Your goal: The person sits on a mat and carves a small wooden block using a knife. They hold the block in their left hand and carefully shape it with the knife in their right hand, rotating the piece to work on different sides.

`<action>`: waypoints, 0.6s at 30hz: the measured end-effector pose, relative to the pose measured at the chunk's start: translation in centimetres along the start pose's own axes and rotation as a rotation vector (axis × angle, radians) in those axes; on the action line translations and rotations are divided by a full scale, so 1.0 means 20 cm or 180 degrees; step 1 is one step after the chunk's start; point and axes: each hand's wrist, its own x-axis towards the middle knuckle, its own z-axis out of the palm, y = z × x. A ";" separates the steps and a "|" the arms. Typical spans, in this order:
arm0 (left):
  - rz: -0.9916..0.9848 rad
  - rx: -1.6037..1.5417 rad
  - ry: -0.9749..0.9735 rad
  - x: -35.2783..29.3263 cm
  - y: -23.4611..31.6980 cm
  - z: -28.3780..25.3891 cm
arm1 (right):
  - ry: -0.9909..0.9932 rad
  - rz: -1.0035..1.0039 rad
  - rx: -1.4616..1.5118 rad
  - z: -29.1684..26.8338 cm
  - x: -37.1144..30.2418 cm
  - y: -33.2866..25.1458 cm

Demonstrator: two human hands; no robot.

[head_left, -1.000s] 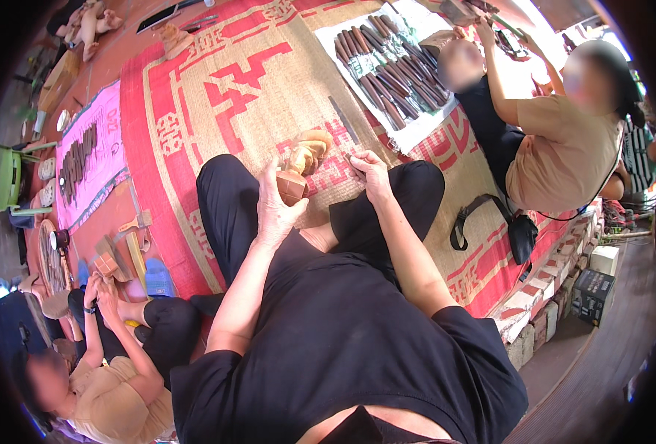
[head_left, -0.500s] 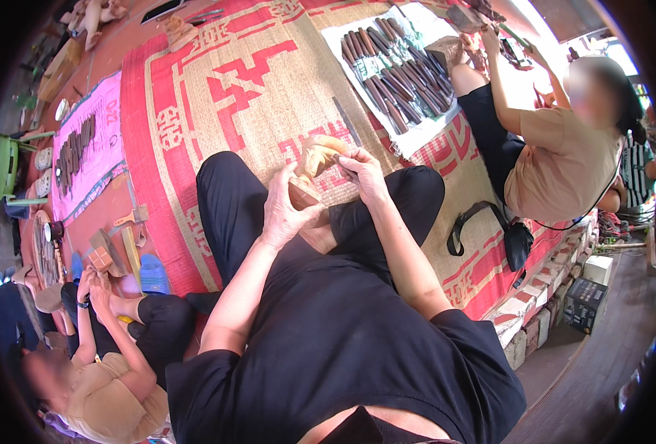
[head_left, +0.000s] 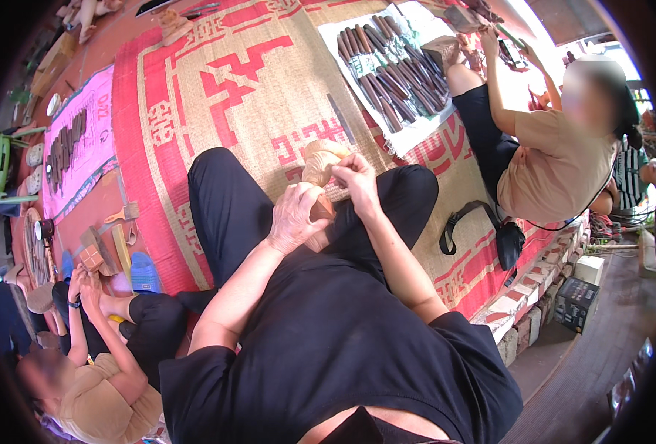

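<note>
A pale wooden carving (head_left: pixel 319 164) with a rounded, curved top stands tilted over my lap, its darker base toward me. My left hand (head_left: pixel 295 216) is wrapped round its lower part, back of the hand up. My right hand (head_left: pixel 357 183) is closed in a pinch against the carving's right side. Whatever is between those fingertips is hidden, too small to name. Both my forearms rest low over my crossed legs, and a woven straw mat (head_left: pixel 269 96) with red patterns spreads beneath.
Several dark-handled carving tools (head_left: pixel 398 74) lie on a white cloth at the far right, more tools (head_left: pixel 65 148) on a pink cloth at left. A co-worker (head_left: pixel 557 140) sits at right, another (head_left: pixel 106 370) at lower left with a wooden block (head_left: pixel 91 257). A black bag (head_left: pixel 510 243) lies at right.
My left hand has rolled over the carving, so its back now faces up and the carving has turned. My right hand has moved slightly down, closer against it.
</note>
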 end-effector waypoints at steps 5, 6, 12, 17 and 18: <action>0.0099 0.0025 0.0064 0.00 0.01 0.01 | 0.0511 -0.0473 -0.1804 0.01 0.05 0.06; 0.0155 0.0032 0.0021 0.00 0.01 0.01 | 0.0596 -0.0604 -0.2020 -0.01 0.10 0.07; 0.0049 0.0031 0.0045 -0.01 -0.01 0.02 | 0.0557 -0.0758 -0.2094 -0.03 0.17 -0.04; 0.0088 0.0041 0.0017 -0.01 -0.01 0.03 | 0.0347 -0.0697 -0.1961 0.05 -0.02 0.01; 0.0138 0.0062 0.0004 -0.01 -0.02 0.04 | 0.0424 -0.0564 -0.1977 0.05 0.00 0.01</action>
